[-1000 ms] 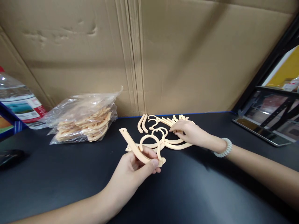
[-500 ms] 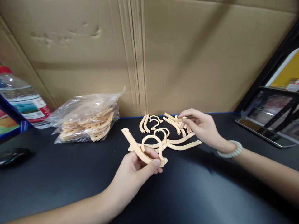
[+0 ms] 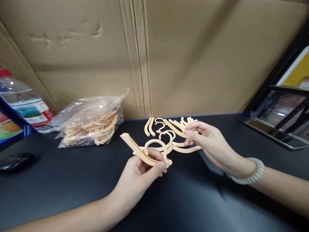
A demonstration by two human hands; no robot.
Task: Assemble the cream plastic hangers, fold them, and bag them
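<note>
My left hand (image 3: 142, 174) is closed on a partly joined beige folding hanger: a curved hanger arm (image 3: 132, 146) slants up to the left, and a round hook (image 3: 165, 149) rises beside it. Thumb and fingers pinch it near the joint. My right hand (image 3: 205, 138), with a beaded bracelet on its wrist, is closed on another curved hanger arm (image 3: 175, 128) that points up and left from the fingertips. Behind my left hand lie assembled hangers (image 3: 187, 149) with hooks, partly covered.
Two loose hanger arms (image 3: 150, 126) and loose hooks (image 3: 159, 120) lie at the back, beside a pile of more parts (image 3: 187, 120). A clear plastic bag (image 3: 91, 125) of hanger parts, a bottle (image 3: 26, 100) and a black mouse (image 3: 16, 162) stand left. A phone (image 3: 275, 135) lies right.
My right hand has come away from the pile toward me and slightly right, bringing a hanger arm with it. The held hanger in my left hand has tilted a little.
</note>
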